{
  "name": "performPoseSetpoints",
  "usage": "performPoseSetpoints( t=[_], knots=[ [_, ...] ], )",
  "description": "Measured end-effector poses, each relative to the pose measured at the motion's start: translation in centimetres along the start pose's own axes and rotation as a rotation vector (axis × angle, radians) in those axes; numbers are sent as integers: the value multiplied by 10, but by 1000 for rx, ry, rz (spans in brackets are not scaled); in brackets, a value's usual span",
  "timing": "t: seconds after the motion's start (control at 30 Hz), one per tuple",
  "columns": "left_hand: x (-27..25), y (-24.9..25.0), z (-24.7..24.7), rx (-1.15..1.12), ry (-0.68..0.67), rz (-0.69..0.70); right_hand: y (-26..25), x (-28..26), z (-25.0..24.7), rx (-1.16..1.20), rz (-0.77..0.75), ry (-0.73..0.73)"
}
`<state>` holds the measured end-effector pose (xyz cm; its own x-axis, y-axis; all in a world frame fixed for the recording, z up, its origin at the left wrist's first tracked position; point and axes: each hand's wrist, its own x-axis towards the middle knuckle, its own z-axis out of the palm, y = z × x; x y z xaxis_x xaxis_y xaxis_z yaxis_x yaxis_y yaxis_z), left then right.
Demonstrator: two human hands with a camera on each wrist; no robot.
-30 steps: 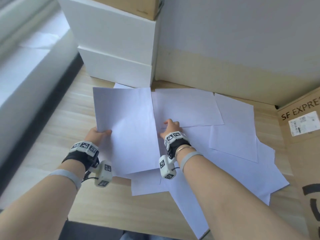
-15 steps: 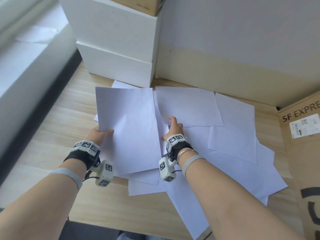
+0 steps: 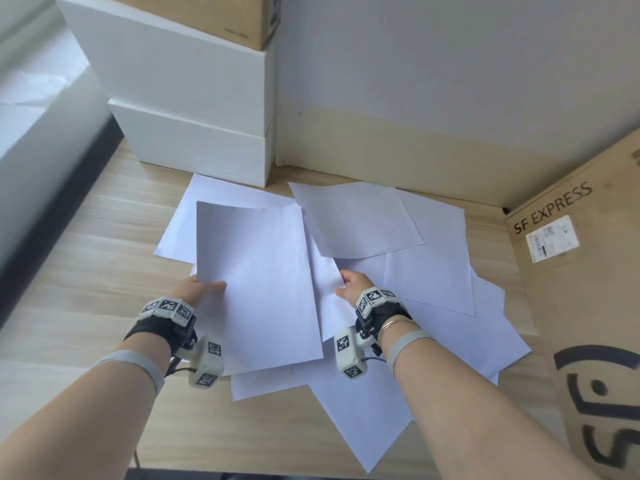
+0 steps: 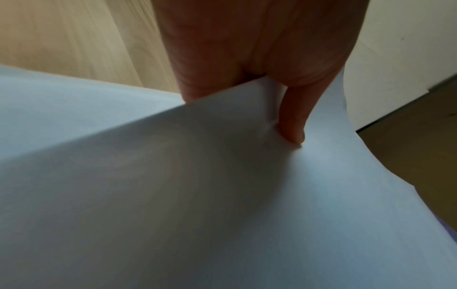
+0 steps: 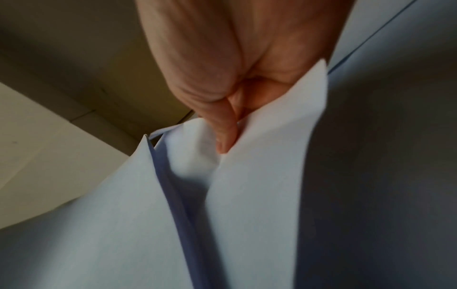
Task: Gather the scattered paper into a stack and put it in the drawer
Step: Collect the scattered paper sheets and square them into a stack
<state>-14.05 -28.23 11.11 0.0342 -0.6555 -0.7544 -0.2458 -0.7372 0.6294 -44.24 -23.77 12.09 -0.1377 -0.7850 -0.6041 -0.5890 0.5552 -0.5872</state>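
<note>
Hands [image 3: 199,289] [image 3: 353,284] pinching sheet [image 3: 256,285] edges, tabletop [image 3: 86,271] leftward

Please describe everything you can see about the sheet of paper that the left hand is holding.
The held sheet is plain white, blank paper, rectangular and slightly curved. It is raised at its left edge above the other scattered sheets on the wooden table, and it overlaps several of them. The left hand pinches its left edge, with the thumb pressing on top. The right hand pinches a different sheet beside it.
</note>
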Motion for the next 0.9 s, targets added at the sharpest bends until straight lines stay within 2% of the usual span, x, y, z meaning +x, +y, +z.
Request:
performPoseSetpoints(
  t=[0.3, 0.37, 0.43, 0.53, 0.6, 0.67, 0.8, 0.9],
  knots=[
    [3, 1, -1, -154, 35, 57, -6, -5, 20, 223, -116, -14],
    [3, 1, -1, -151, 34, 68, -9, -2, 22, 247, -86, -26],
    [-1, 4, 0, -129, 49, 84, -13, 5, 22, 318, 18, -10],
    [-7, 6, 2, -81, 85, 95, -16, 18, 17, 380, 163, 134],
    [-7, 4, 1, -71, 96, 96, -19, 27, 8, 202, 150, 258],
    [-5, 2, -2, -76, 98, 98, -24, 34, 0, -29, 98, 306],
    [0, 2, -6, -78, 71, 155, -35, 50, -16, -366, 37, 220],
    [1, 5, -6, -34, 64, 233, -45, 71, -34, -487, 7, 160]
  ],
)
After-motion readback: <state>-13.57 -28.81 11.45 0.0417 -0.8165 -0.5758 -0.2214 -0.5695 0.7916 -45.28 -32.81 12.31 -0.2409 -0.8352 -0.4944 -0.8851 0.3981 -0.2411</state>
